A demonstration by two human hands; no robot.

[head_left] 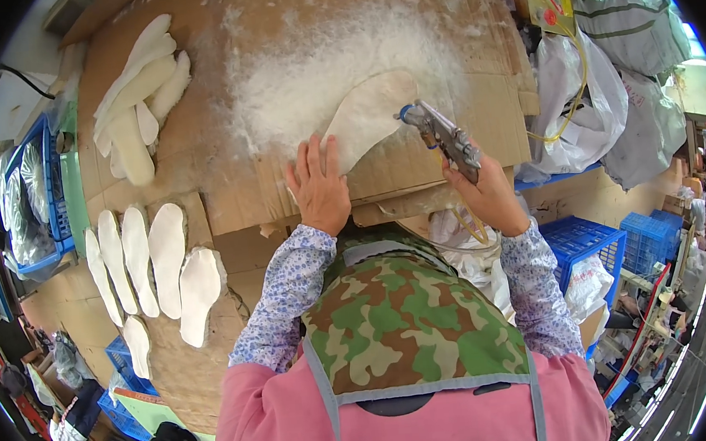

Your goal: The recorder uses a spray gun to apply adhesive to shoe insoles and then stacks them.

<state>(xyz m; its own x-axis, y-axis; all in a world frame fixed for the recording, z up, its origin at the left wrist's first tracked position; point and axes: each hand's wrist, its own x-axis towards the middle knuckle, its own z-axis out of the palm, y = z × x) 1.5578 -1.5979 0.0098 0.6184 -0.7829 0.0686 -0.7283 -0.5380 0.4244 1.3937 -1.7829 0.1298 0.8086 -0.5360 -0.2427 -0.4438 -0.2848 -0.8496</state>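
A white shoe insole (367, 117) lies on a sheet of cardboard (480, 138) that is dusted white with spray. My left hand (317, 186) presses flat on the insole's near end, fingers spread. My right hand (487, 192) grips a metal spray gun (443, 137). Its nozzle points at the insole's right edge. A yellowish hose (473, 228) hangs down from the gun past my wrist.
A pile of white insoles (139, 100) sits at the far left of the cardboard. A row of several more insoles (156, 267) lies at the near left. Blue crates (583, 241) stand on the right, plastic bags (612, 105) beyond them.
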